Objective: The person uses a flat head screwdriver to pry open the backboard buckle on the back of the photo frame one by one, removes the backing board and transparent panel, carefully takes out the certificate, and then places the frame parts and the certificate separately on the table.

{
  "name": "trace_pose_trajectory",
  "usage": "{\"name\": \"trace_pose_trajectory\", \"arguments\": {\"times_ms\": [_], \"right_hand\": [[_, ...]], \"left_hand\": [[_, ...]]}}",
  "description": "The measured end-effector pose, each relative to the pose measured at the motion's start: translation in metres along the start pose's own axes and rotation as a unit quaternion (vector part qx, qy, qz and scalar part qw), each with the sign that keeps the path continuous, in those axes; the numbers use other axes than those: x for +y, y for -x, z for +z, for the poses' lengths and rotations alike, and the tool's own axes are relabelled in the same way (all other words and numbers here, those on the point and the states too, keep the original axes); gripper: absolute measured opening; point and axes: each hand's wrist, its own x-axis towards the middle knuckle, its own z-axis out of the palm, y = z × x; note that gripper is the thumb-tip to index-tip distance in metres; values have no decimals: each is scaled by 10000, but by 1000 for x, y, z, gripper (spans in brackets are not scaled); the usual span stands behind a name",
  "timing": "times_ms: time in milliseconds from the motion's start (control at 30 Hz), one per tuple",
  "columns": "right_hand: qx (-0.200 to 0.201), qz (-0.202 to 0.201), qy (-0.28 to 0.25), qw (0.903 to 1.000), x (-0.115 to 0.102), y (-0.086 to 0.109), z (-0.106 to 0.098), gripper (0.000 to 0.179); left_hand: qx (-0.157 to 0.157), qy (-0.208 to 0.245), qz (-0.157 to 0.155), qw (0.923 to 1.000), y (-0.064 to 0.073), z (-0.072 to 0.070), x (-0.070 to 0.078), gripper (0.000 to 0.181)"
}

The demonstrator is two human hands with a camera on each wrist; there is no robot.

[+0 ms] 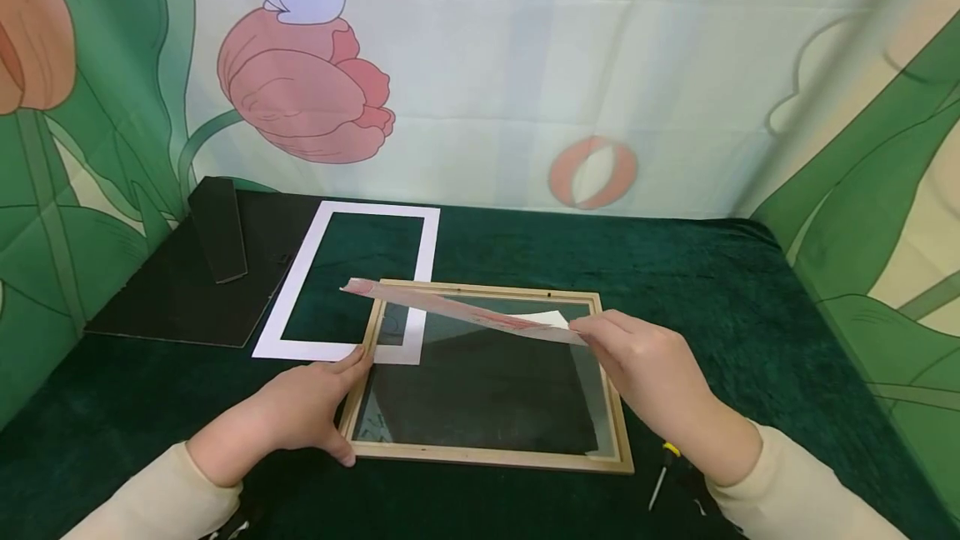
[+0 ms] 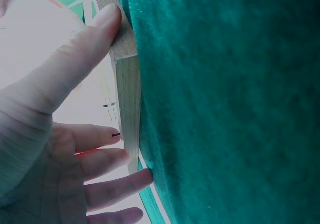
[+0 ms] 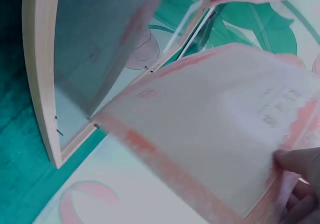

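A light wooden picture frame (image 1: 491, 458) with a clear glass-like pane lies flat before me. My left hand (image 1: 303, 411) rests at its left side, with the thumb by the near corner and the fingertips along the left rail. In the left wrist view those fingers (image 2: 107, 164) are spread and fairly straight against the wood. My right hand (image 1: 648, 365) pinches the edge of a thin paper sheet (image 1: 457, 307). The sheet, whitish with reddish borders in the right wrist view, is tilted above the frame. In the head view it appears almost edge-on.
A white mat (image 1: 270, 348) lies partly under the frame's left side. Behind it, at left, is a black backing board (image 1: 172, 298) with a stand leg (image 1: 217, 227). A yellow-handled screwdriver (image 1: 660, 473) lies near my right forearm. Dark green cloth (image 1: 697, 265) covers the surface.
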Motion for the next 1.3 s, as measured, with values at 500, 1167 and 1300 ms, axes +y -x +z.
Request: {"name": "trace_pose_trajectory", "arguments": {"times_ms": [500,1167,1300], "right_hand": [[-871,3033,-2267,9214,41,3,-6,27],[-836,3970,-2906,8666,83,17,-16,46],[-874,4077,-3219,8500,89,23,-18,51]], "left_hand": [[-1,57,134,9999,1,-3,5,118],[1,109,96,9999,0,-4,6,117],[-5,140,99,9999,0,-3,5,117]]}}
